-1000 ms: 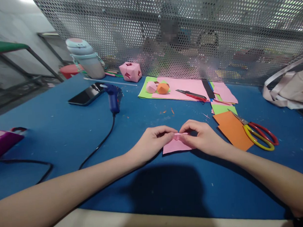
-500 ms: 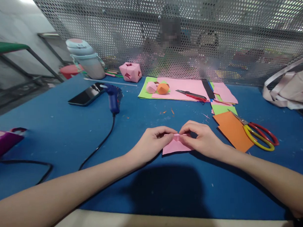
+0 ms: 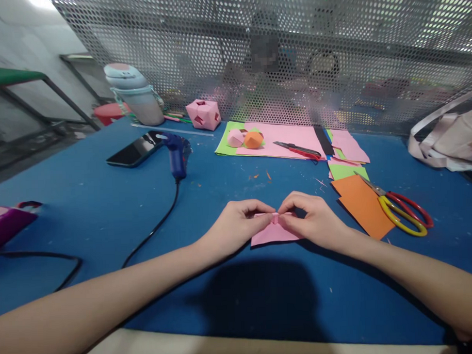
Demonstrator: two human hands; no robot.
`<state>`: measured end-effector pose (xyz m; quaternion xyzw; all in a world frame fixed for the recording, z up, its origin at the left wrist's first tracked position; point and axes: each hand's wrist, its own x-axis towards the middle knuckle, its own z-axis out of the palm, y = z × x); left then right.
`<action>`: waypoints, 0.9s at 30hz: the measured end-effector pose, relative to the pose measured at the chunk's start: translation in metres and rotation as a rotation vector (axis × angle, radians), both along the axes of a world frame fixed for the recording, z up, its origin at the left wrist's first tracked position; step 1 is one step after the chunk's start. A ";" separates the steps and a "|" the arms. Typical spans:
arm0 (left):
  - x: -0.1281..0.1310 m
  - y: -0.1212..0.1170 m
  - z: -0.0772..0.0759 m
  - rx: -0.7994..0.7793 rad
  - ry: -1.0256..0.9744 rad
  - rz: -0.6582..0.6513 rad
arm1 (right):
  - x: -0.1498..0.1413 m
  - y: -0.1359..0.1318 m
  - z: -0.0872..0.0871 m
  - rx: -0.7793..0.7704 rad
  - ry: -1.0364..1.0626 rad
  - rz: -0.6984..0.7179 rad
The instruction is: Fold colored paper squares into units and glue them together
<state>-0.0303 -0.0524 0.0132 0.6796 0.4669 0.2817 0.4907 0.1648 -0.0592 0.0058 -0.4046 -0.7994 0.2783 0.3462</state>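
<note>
A small sheet of pink paper (image 3: 274, 235) is held above the blue table, its far edge folded or bunched at the middle. My left hand (image 3: 243, 223) pinches that edge from the left, thumb toward me and fingers behind. From the other side my right hand (image 3: 309, 218) pinches the same edge, and the fingertips of both hands nearly meet. Parts of the paper are hidden under the fingers. Right of my right hand, orange paper sheets (image 3: 361, 206) lie with scissors (image 3: 402, 210) with red and yellow handles resting on them.
Behind my hands, a utility knife (image 3: 299, 150) and pink and orange folded paper pieces (image 3: 253, 139) lie on stacked paper (image 3: 265, 129). A pink paper cube (image 3: 203, 115), bottle (image 3: 136, 98), phone (image 3: 136, 148) and corded blue glue gun (image 3: 176, 156) stand left. A perforated metal panel (image 3: 223, 22) rises behind.
Both hands keep their pinch on the pink paper. The fingertips have shifted slightly, and the paper's near edge sits a little lower in view. The camera view has moved slightly.
</note>
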 end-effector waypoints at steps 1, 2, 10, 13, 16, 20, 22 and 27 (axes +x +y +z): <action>0.000 0.000 0.000 0.010 0.005 0.000 | 0.000 -0.001 0.001 0.001 -0.002 0.000; 0.000 -0.001 0.001 0.026 0.008 -0.002 | -0.001 -0.001 0.002 0.006 -0.005 0.000; 0.003 -0.007 -0.004 0.130 0.039 0.023 | -0.003 -0.006 0.002 0.074 -0.004 0.039; 0.003 -0.006 -0.003 0.125 0.050 0.030 | -0.002 -0.004 0.003 0.051 -0.010 0.034; 0.002 -0.004 -0.002 0.115 0.051 0.054 | -0.001 -0.002 0.005 0.037 -0.031 0.027; 0.000 0.000 -0.001 0.087 0.052 0.085 | 0.001 0.002 0.005 -0.005 -0.060 -0.015; 0.000 0.001 -0.002 0.076 0.051 0.091 | 0.001 0.002 0.004 -0.030 -0.050 -0.028; 0.000 0.001 -0.002 0.071 0.029 0.092 | 0.002 0.004 0.004 -0.051 -0.030 -0.032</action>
